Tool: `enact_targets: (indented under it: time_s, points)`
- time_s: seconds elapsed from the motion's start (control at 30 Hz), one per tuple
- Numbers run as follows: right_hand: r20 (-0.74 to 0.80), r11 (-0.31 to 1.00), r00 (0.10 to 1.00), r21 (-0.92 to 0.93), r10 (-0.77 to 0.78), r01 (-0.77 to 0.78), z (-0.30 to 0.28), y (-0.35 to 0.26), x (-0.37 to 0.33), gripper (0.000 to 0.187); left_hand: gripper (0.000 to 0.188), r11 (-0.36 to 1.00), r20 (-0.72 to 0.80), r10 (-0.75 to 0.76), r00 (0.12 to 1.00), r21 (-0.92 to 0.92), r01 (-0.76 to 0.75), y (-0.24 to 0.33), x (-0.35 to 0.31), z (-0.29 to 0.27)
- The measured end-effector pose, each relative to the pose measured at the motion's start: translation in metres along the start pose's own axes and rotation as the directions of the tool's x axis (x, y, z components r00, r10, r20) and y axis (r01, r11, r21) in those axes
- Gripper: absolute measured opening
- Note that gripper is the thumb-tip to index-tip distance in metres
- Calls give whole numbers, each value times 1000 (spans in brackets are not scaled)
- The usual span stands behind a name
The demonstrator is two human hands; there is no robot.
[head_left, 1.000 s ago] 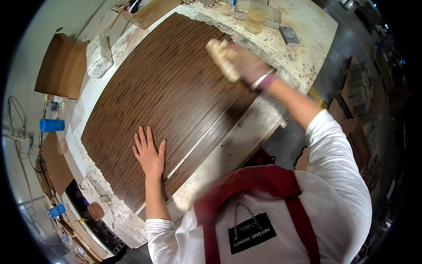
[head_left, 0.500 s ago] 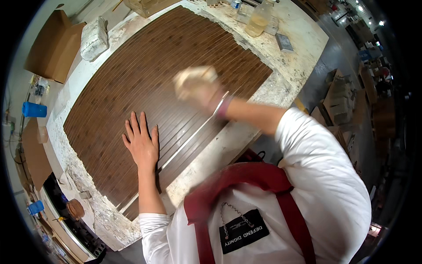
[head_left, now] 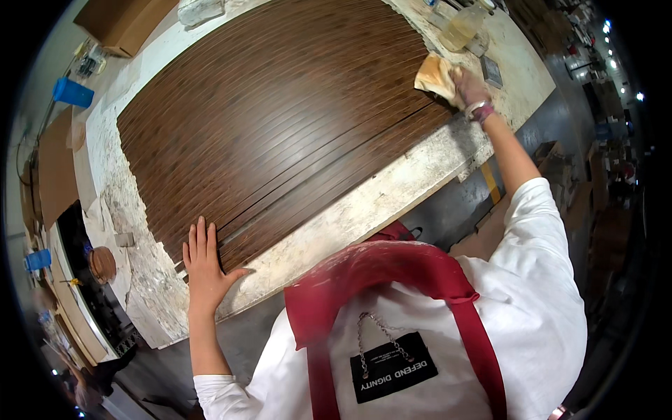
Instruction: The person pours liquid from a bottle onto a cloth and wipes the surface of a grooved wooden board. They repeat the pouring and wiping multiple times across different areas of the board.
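Dark brown wood-grain strips (head_left: 280, 119) lie side by side on the worktable, forming a wide sheet with a curved far edge and stepped ends. My left hand (head_left: 207, 269) rests flat at their near left corner, fingers stretched out and thumb apart over the pale table edge. At the right end of the strips, my right hand (head_left: 470, 87) grips a folded cream cloth (head_left: 435, 75) with yellowish stains, touching the strips. A dark, narrow gap runs lengthwise between some of the nearer strips.
The worktable (head_left: 378, 192) has a pale, stained top. A jar of yellowish liquid (head_left: 462, 29) and a grey block (head_left: 491, 70) stand beyond my right hand. To the left are a blue container (head_left: 73, 92), a cardboard box (head_left: 122, 28) and a round brown roll (head_left: 102, 264).
My right hand has swept the cloth from mid-sheet to the right end. My left hand has slid toward the near left corner. The pale gap between strips has narrowed. The view has shifted.
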State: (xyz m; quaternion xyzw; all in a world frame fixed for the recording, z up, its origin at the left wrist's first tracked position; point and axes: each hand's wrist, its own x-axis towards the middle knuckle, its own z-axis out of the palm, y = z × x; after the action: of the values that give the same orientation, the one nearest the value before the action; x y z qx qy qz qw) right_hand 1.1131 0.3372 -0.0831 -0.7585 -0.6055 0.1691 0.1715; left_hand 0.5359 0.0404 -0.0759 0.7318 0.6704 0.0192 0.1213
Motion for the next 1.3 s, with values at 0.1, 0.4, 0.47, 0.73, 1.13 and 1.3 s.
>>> enact_targets:
  time_s: [0.1,0.4,0.47,0.73,1.13,1.3]
  points:
    - [-158,930,919,0,-362,367,67,-62,-59,42,116,997,-47,-29,998,69,32,-6,-7,18]
    - [235,334,249,468,-939,818,175,-296,-260,17,116,996,-151,-4,989,87,17,-15,7,18]
    - [124,341,327,532,-937,775,179,-258,-229,23,115,995,-89,-51,995,78,58,-26,-5,1]
    - [190,785,768,25,-612,619,89,-107,-117,28,110,964,-239,-170,956,-241,111,-73,-44,19]
    - [33,-13,-33,480,-999,877,252,-385,-303,19,93,940,-193,-185,964,-322,116,-76,-44,10]
    - [163,752,742,0,-650,659,149,-211,-118,27,89,953,55,-188,981,-230,196,-80,-49,-47]
